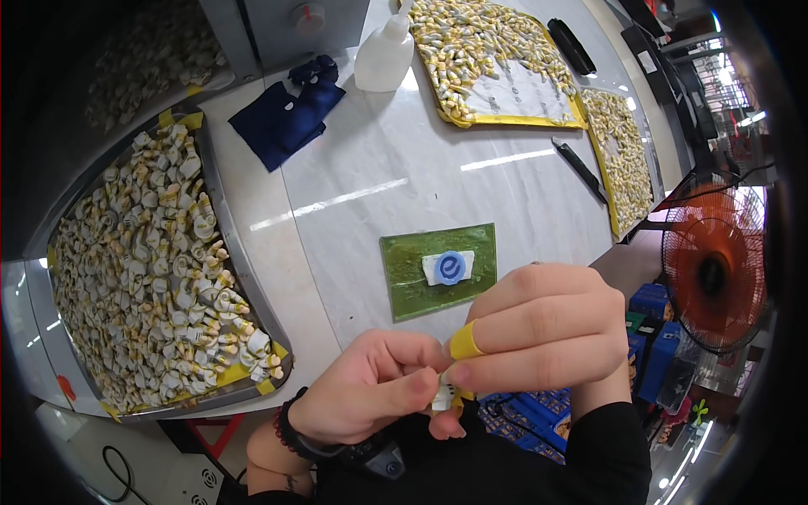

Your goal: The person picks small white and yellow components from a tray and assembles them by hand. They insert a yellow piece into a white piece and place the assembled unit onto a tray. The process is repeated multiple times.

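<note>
White-and-yellow piece [443,396] pinched by left hand [366,391] and right hand [547,328], seemingly mid-work; left tray [255,290] heaped with more, far tray [513,124] part-bare.

This looks like a workshop or small factory floor doing batch handwork. Small white-and-yellow pieces [160,269] by the hundred fill a metal-rimmed tray [251,278] at left — two more, a yellow-edged tray [513,125] and a narrower tray [605,181], sit upper right on the pale worktable [362,198]. An orange fan [715,269] and blue crates [661,362] stand at right — beyond them, the warped rim perhaps shows a larger hall.
</note>
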`<state>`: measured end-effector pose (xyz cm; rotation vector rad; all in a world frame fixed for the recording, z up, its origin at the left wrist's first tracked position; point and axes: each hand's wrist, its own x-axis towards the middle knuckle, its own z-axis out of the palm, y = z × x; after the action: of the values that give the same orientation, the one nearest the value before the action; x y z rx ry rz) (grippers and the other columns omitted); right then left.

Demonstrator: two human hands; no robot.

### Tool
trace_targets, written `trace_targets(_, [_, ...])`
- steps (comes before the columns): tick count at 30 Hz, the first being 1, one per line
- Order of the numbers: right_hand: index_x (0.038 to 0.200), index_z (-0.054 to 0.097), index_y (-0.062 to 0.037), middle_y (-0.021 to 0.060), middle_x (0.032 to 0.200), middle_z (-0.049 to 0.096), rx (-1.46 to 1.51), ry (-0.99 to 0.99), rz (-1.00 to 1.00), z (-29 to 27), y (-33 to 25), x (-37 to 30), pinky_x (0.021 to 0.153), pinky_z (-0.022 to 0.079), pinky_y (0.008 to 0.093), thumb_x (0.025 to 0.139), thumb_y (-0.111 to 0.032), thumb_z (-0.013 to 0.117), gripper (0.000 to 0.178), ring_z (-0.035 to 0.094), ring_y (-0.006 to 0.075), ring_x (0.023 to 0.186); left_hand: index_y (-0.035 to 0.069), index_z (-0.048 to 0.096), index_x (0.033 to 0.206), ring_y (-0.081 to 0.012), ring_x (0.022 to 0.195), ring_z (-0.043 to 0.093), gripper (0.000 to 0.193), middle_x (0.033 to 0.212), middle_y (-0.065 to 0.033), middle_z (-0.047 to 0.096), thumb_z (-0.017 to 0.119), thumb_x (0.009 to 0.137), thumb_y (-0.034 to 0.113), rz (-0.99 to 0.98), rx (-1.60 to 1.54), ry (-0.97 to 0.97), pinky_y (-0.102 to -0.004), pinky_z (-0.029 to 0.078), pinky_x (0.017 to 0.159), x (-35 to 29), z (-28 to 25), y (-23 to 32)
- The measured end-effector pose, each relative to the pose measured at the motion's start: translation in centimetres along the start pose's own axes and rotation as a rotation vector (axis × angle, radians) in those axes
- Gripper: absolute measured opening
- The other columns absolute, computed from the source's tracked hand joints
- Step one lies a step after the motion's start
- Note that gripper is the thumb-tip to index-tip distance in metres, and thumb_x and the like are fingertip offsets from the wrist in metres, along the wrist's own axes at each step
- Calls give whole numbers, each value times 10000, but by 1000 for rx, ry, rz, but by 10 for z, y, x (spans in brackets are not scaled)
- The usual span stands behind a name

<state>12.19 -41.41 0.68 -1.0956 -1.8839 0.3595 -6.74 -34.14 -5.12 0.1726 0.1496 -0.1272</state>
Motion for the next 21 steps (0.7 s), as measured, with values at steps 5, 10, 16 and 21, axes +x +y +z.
trace_targets(5, [817,650,40,116,796,618,17,10,-8,2,-1,-1,591,527,276,721,-31,670,120,621,216,670,-37,566,949,-119,769,637,263,792,-79,638,578,920,224,51,24,22,-271,511,777,-1,6,1])
trace_targets(10, [807,662,30,115,800,628,13,-2,31,1,-5,-4,606,528,276,697,-37,689,132,628,215,694,-43,571,986,-123,792,635,243,836,-82,640,576,919,191,49,124,26,-274,505,791,-2,6,5])
trace_targets(16, [926,653,21,118,913,666,-521,338,230,-38,-10,-19,716,498,297,673,-13,707,260,634,199,820,-52,527,1103,-171,868,638,424,916,-112,638,621,889,301,172,15,-36,-271,500,761,1,0,-1])
trace_targets(21, [1054,628,-25,130,961,663,-1025,191,815,-168,43,-89,690,475,291,788,-43,648,267,615,173,776,-27,507,992,-226,741,614,518,753,-121,613,693,800,417,194,26,77,-410,538,745,-1,6,-2])
